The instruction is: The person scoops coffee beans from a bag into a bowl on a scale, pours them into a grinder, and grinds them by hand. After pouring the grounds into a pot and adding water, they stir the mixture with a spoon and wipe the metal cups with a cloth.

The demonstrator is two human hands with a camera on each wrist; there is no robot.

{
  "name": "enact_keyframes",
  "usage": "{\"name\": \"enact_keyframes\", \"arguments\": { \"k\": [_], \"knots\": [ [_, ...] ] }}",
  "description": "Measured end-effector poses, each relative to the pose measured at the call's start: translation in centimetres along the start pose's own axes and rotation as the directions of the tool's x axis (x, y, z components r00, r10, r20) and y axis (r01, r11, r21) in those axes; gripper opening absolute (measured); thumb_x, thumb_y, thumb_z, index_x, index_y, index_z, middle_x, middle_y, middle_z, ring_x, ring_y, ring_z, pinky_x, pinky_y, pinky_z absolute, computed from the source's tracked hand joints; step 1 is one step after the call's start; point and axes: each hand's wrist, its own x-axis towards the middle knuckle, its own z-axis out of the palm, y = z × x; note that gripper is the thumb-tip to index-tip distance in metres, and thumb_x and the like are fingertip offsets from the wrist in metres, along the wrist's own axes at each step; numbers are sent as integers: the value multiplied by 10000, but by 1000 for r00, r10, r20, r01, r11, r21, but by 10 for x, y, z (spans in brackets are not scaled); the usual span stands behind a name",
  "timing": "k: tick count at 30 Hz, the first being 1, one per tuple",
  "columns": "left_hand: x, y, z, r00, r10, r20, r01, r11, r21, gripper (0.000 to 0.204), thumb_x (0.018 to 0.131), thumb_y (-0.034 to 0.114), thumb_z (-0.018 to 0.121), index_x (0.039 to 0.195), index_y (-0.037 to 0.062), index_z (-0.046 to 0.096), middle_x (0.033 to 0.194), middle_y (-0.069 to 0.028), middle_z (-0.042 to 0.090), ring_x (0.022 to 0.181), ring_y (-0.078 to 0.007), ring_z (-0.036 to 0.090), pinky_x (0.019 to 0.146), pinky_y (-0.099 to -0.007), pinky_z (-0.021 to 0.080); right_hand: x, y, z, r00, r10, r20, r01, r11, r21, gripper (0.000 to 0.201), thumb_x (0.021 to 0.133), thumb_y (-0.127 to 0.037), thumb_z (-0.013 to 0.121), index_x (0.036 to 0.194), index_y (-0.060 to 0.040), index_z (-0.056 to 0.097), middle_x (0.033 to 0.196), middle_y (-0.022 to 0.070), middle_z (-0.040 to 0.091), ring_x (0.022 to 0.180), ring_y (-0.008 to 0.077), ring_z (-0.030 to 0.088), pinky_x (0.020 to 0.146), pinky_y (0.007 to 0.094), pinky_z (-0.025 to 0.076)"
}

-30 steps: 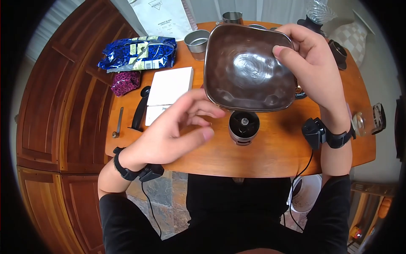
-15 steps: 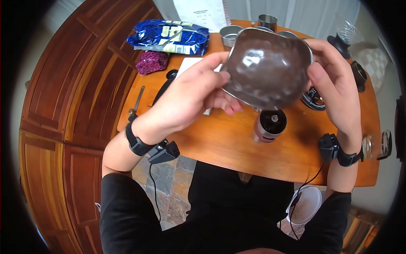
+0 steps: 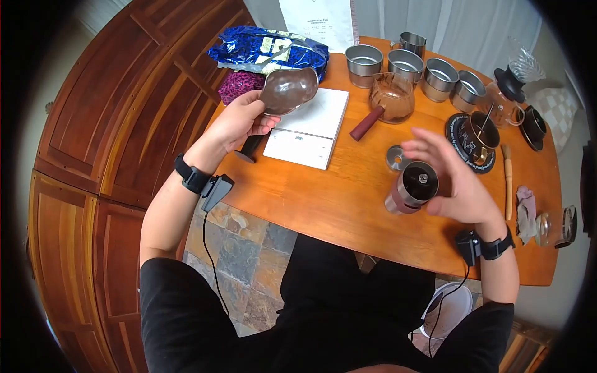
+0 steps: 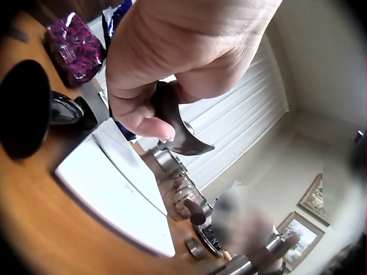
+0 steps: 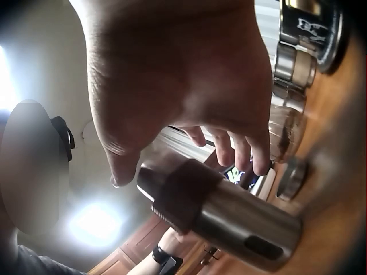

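Observation:
A small dark brown glazed dish (image 3: 291, 92) is pinched by its near edge in my left hand (image 3: 239, 124). It hangs over the far left part of a white scale (image 3: 323, 118); the left wrist view shows the dish (image 4: 184, 137) edge-on between thumb and fingers. My right hand (image 3: 460, 183) is spread beside a metal coffee grinder (image 3: 395, 202), whose open top shows a dark chamber and a central shaft. In the right wrist view, thumb and fingers stand near the upper end of the grinder (image 5: 246, 220). A small round metal part (image 3: 395, 156) lies just behind it.
Behind stand a glass pot with a dark red handle (image 3: 368, 123) and several metal cups (image 3: 364, 62). A dripper on a round black stand (image 3: 463, 140), a wooden-handled brush (image 3: 508, 180) and a cloth (image 3: 526, 211) lie right. Blue (image 3: 267, 50) and pink bags (image 3: 241, 86) sit back left.
The dish has passed from the right hand to the left and moved left over the scale. The right hand has let go and come down beside the grinder.

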Motion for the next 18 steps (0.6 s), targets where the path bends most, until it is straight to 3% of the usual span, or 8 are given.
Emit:
{"name": "enact_keyframes", "arguments": {
  "k": [3, 6, 7, 13, 16, 18],
  "knots": [
    [10, -4, 2, 999, -33, 21, 32, 999, 44, 350, 982, 47, 323, 1311, -12, 427, 882, -80, 657, 691, -62, 619, 648, -200, 541, -5, 9, 9, 997, 79, -3, -79, 991, -108, 1031, 623, -25, 856, 1484, -77, 292, 1358, 105, 477, 1275, 207, 460, 1092, 343, 348],
    [18, -8, 1, 995, -85, 43, 82, 994, 74, 436, 1003, 82, 338, 1431, 1, 332, 921, -100, 664, 719, -76, 628, 675, -213, 534, -6, 15, 15, 982, 178, 58, -172, 981, -85, 1074, 549, 17, 863, 1471, -77, 319, 1332, 45, 525, 1279, 177, 459, 1102, 341, 331],
    [21, -9, 2, 995, -85, 46, 81, 993, 83, 446, 1002, 80, 334, 1441, -1, 316, 922, -102, 665, 725, -78, 630, 673, -215, 533, -6, 15, 18, 990, 141, 30, -138, 985, -101, 974, 566, 6, 860, 1417, -82, 395, 1277, 28, 560, 1224, 167, 497, 1072, 326, 359],
    [29, -11, 10, 994, -85, 70, 74, 986, 150, 463, 1002, 77, 315, 1457, -6, 285, 914, -102, 668, 712, -78, 621, 645, -208, 519, -10, 14, 12, 969, 245, 17, -245, 969, 37, 648, 605, 14, 830, 1185, -77, 557, 1173, 16, 598, 1091, 146, 553, 984, 318, 426],
    [31, -15, 13, 996, -56, 66, 44, 985, 166, 416, 1011, 94, 320, 1415, 2, 355, 891, -78, 680, 669, -65, 605, 592, -190, 491, -17, 12, 4, 973, 229, -11, -227, 968, 110, 586, 626, 25, 800, 1156, -75, 569, 1167, 23, 594, 1066, 140, 556, 953, 312, 445],
    [33, -18, 10, 998, -31, 53, 22, 985, 172, 406, 1028, 134, 342, 1414, 8, 355, 893, -73, 689, 673, -59, 603, 579, -191, 476, -23, 14, -3, 976, 214, -42, -211, 976, 60, 569, 650, 43, 759, 1169, -75, 557, 1169, 22, 585, 1035, 134, 554, 920, 306, 461]
  ]
}}
